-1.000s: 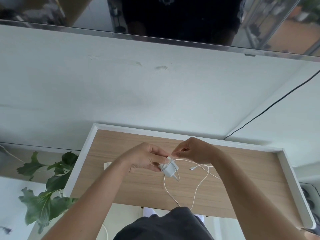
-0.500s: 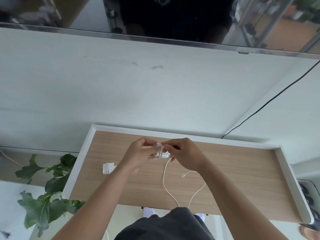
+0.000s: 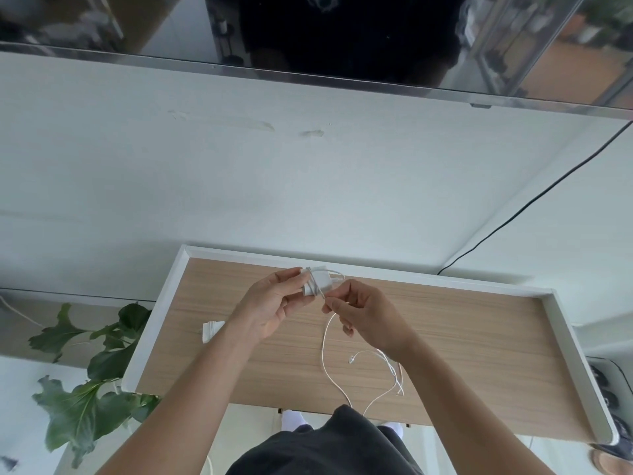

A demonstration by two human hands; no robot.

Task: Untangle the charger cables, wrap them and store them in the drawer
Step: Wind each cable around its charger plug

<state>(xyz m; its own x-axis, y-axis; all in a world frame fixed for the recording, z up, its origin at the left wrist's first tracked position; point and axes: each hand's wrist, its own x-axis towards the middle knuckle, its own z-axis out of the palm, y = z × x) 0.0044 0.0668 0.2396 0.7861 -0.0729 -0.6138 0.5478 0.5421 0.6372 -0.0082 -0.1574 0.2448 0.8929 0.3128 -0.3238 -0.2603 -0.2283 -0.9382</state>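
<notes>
A white charger block [image 3: 317,282] is held above the open drawer [image 3: 428,337], pinched between the fingers and thumb of my left hand [image 3: 270,305]. Cable turns lie around the block. My right hand [image 3: 363,311] pinches the white cable [image 3: 323,354] just below the block. The rest of the cable hangs in a loop down to the drawer's front edge, and its plug end [image 3: 351,359] lies free on the wooden drawer bottom. A second white charger [image 3: 211,330], wrapped in its cable, rests at the drawer's left side.
The drawer has a white rim [image 3: 157,323] and stands out from a white cabinet top [image 3: 239,183]. A green plant [image 3: 89,371] grows to the left. A black cable [image 3: 534,204] runs across the top at right. A dark screen [image 3: 342,32] lies beyond.
My right hand has carried the cable round the block and now sits lower and to the right. The block has turned in my left hand. The hanging loop has shifted right.
</notes>
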